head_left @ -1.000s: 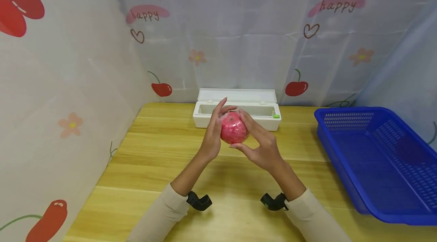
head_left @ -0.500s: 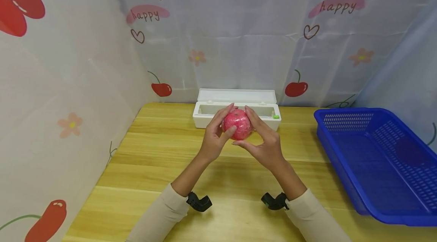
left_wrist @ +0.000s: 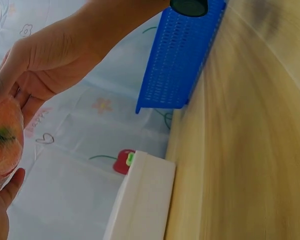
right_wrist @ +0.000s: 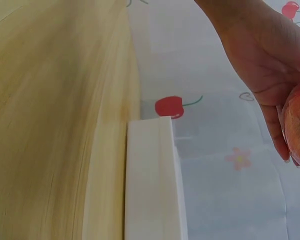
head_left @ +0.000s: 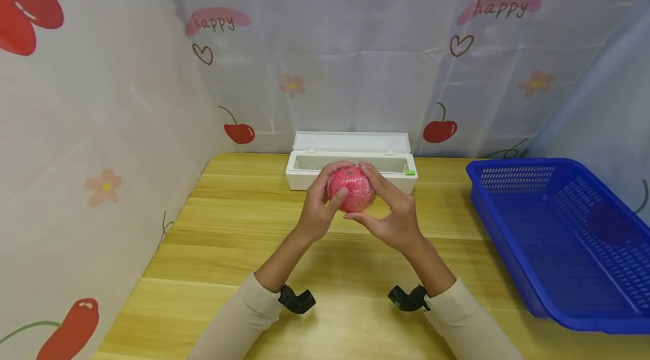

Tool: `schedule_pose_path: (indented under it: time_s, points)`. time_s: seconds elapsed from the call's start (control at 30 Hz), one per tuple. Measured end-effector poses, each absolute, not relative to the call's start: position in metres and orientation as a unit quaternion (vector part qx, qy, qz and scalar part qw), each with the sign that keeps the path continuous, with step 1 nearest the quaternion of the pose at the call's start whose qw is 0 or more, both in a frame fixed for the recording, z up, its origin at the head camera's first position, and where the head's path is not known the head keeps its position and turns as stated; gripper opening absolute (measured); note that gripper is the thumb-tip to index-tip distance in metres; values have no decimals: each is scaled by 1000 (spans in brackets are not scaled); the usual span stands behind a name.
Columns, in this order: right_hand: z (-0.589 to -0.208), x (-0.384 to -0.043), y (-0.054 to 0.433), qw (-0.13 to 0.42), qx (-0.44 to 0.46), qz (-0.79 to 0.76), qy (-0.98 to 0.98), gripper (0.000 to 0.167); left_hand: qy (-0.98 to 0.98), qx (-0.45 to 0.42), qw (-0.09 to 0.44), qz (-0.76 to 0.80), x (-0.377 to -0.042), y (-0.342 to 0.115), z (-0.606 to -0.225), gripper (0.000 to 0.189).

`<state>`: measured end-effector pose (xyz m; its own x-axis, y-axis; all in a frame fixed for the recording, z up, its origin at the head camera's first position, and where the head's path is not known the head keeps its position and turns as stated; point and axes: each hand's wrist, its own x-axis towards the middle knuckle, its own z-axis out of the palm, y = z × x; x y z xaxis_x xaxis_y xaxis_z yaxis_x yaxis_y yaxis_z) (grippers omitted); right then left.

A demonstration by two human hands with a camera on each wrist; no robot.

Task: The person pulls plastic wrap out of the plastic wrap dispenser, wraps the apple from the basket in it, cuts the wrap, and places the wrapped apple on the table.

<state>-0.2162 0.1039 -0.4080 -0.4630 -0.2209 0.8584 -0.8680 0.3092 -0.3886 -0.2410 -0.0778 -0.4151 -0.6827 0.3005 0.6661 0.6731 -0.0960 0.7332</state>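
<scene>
A red apple point(head_left: 355, 188) in shiny clear plastic film is held up between both hands, above the table. My left hand point(head_left: 316, 210) grips its left side, thumb across the front. On the other side my right hand point(head_left: 396, 219) holds it, with the thumb below and fingers at the upper right. Both wrist views catch the apple from beneath at the frame edge: its stem hollow shows in the left wrist view point(left_wrist: 5, 137), and film clings to the skin. The fingers behind the apple are partly hidden in the head view.
Behind the hands stands a long white box point(head_left: 304, 180) with its lid raised and a green slider point(head_left: 410, 172) at its right end. A blue perforated basket point(head_left: 508, 253) sits on the right of the wooden table point(head_left: 228, 247). Printed curtains point(head_left: 355, 83) enclose the back and sides.
The left thumb has come round onto the apple's front, and the left fingers, straighter before, now curl about it. The apple has shifted slightly right; the right hand stays nearly in place.
</scene>
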Motion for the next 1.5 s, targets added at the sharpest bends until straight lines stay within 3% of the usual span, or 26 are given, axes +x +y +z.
schedule_pose_path:
  time_s: [0.2,0.57,0.87,1.23,1.5]
  points:
    - [-409,-217,102,367,389,449,-716,80,-689,-377,201,-585,-243,-75,-420,66]
    - [-411,-216,99,369,380,454,-716,81,-664,-372,202,-617,-242,-77,-418,76]
    - [-410,-214,96,363,376,472,-710,82,-632,-386,272,-615,-239,-72,-419,81]
    - [-411,-212,95,372,374,455,-718,80,-664,-381,288,-576,-240,-72,-423,66]
    - [-409,-212,95,340,359,478,-726,83,-655,-378,288,-588,-242,-74,-422,70]
